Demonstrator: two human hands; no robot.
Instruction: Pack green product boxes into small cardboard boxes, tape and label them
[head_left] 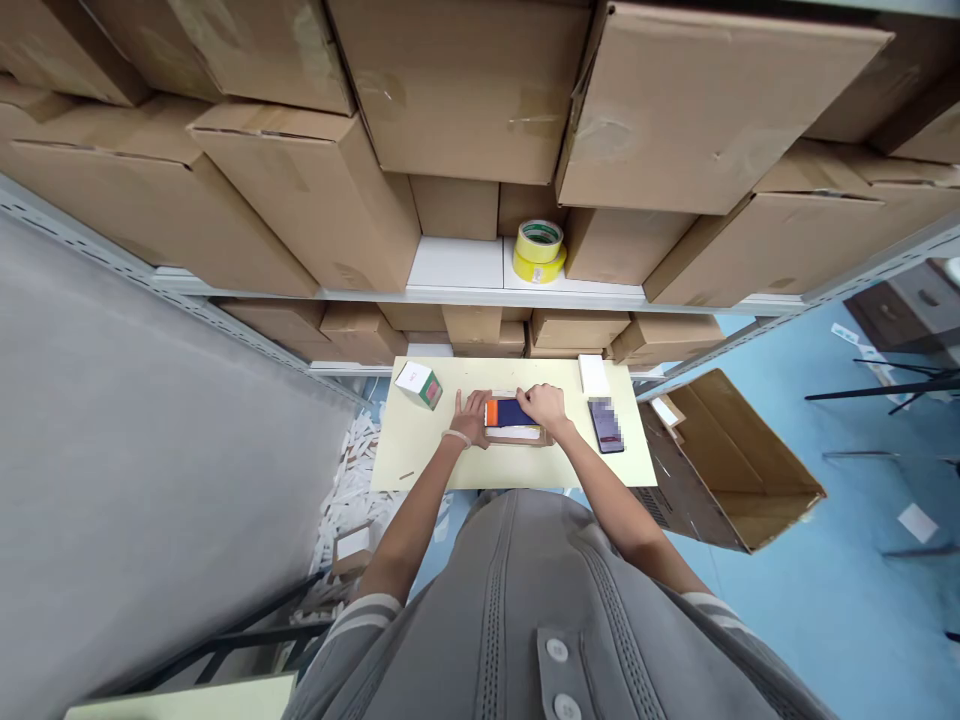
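Note:
A small open cardboard box (516, 441) sits in the middle of the pale yellow table (420, 455). Inside it lies a flat dark blue and orange packet (508, 412), with a strip of white along its near side. My left hand (472, 418) grips the left end of the cardboard box, its thumb apart from the fingers. Curled over the right end of the packet is my right hand (545, 405); its fingertips are partly hidden. A white and green carton (420, 384) stands to the left, and a phone (606, 426) lies to the right.
A white box (593, 375) is at the table's back right. Yellow tape rolls (539, 250) sit on the shelf (465, 265) among stacked brown cartons (465, 90). A large open carton (739, 465) stands right of the table. Paper scraps (358, 480) cover the floor at left.

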